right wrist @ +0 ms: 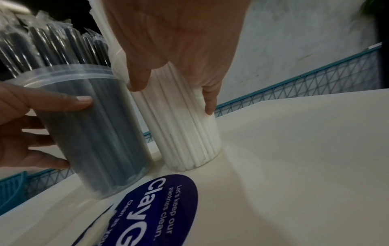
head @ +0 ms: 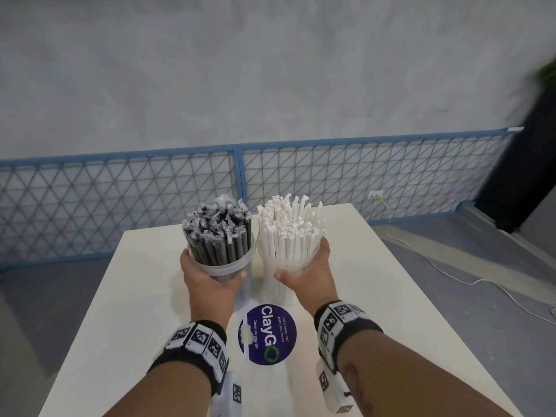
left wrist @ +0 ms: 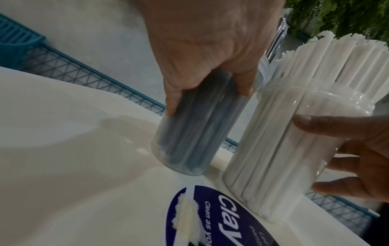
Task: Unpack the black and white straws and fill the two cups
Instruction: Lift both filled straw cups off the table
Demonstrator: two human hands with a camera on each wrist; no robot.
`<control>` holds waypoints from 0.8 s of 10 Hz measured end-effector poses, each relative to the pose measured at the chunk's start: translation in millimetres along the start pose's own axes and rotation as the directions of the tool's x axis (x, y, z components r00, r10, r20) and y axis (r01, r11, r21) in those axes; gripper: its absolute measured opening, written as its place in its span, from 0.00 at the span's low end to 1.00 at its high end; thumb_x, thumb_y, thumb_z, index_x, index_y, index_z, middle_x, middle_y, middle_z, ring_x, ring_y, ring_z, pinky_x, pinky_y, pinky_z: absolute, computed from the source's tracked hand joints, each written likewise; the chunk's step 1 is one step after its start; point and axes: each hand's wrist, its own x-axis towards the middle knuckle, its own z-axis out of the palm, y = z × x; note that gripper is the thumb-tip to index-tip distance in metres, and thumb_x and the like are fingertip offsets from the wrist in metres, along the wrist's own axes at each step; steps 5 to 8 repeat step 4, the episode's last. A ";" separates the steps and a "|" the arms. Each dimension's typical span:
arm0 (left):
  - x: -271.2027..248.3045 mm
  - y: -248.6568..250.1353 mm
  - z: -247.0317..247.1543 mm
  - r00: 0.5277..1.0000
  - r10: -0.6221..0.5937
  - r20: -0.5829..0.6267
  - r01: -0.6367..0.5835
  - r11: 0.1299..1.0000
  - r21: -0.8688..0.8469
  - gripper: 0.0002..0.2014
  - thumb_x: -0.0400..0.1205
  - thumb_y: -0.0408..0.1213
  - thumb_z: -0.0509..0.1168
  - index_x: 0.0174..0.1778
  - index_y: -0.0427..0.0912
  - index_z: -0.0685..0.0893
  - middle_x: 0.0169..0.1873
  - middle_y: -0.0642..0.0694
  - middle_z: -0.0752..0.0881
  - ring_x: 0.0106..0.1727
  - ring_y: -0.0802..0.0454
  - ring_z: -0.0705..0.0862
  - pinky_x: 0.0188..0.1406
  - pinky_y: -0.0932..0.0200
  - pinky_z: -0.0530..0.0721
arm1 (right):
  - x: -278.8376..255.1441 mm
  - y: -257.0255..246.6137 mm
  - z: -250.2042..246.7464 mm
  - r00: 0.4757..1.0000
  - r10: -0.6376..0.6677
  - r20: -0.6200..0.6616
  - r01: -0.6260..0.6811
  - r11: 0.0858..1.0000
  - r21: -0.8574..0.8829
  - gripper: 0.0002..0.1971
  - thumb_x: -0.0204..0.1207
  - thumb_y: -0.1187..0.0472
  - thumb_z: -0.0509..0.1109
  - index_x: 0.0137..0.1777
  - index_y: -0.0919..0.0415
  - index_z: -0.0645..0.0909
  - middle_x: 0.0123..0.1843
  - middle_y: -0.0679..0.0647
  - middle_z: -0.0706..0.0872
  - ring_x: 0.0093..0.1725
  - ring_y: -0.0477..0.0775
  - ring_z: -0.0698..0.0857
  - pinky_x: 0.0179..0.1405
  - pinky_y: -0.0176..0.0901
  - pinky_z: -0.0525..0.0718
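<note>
Two tall clear plastic cups stand side by side on the white table [head: 120, 296]. The left cup [head: 221, 266] is packed with black straws [head: 218, 233] in clear wrappers; my left hand [head: 207, 278] grips it, fingers curled round its wall [left wrist: 189, 133]. The right cup [head: 288, 266] is packed with white paper-wrapped straws [head: 290, 227]; my right hand [head: 310, 275] grips it just below the rim [right wrist: 185, 136]. Both cups lean slightly, their bases at or just above the tabletop. The black straws [right wrist: 52, 45] and white straws [left wrist: 336, 55] stick well above the rims.
A round dark blue sticker [head: 267, 334] lies on the table just in front of the cups. A blue mesh fence [head: 240, 182] runs behind the table. A white cable [head: 451, 266] trails across the floor at the right.
</note>
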 end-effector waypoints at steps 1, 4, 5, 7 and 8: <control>1.3 -4.9 1.4 1.000 -0.012 -0.013 0.013 1.000 0.020 0.49 0.63 0.27 0.85 0.68 0.69 0.65 0.66 0.58 0.81 0.68 0.55 0.83 0.75 0.47 0.80 | 7.1 3.5 0.8 1.000 -0.012 -0.002 0.012 1.000 -0.007 0.61 0.60 0.62 0.87 0.83 0.46 0.47 0.71 0.41 0.70 0.68 0.42 0.71 0.65 0.33 0.70; -24.4 25.7 -14.3 0.970 -0.244 0.003 0.240 0.957 0.160 0.65 0.67 0.30 0.85 0.88 0.51 0.43 0.87 0.44 0.54 0.86 0.44 0.59 0.85 0.45 0.61 | -7.4 -1.3 -18.1 1.000 0.018 -0.001 -0.018 0.999 -0.027 0.66 0.60 0.56 0.88 0.86 0.43 0.40 0.85 0.47 0.59 0.82 0.49 0.63 0.77 0.44 0.64; -24.4 25.7 -14.3 0.970 -0.244 0.003 0.240 0.957 0.160 0.65 0.67 0.30 0.85 0.88 0.51 0.43 0.87 0.44 0.54 0.86 0.44 0.59 0.85 0.45 0.61 | -7.4 -1.3 -18.1 1.000 0.018 -0.001 -0.018 0.999 -0.027 0.66 0.60 0.56 0.88 0.86 0.43 0.40 0.85 0.47 0.59 0.82 0.49 0.63 0.77 0.44 0.64; -24.4 25.7 -14.3 0.970 -0.244 0.003 0.240 0.957 0.160 0.65 0.67 0.30 0.85 0.88 0.51 0.43 0.87 0.44 0.54 0.86 0.44 0.59 0.85 0.45 0.61 | -7.4 -1.3 -18.1 1.000 0.018 -0.001 -0.018 0.999 -0.027 0.66 0.60 0.56 0.88 0.86 0.43 0.40 0.85 0.47 0.59 0.82 0.49 0.63 0.77 0.44 0.64; -24.4 25.7 -14.3 0.970 -0.244 0.003 0.240 0.957 0.160 0.65 0.67 0.30 0.85 0.88 0.51 0.43 0.87 0.44 0.54 0.86 0.44 0.59 0.85 0.45 0.61 | -7.4 -1.3 -18.1 1.000 0.018 -0.001 -0.018 0.999 -0.027 0.66 0.60 0.56 0.88 0.86 0.43 0.40 0.85 0.47 0.59 0.82 0.49 0.63 0.77 0.44 0.64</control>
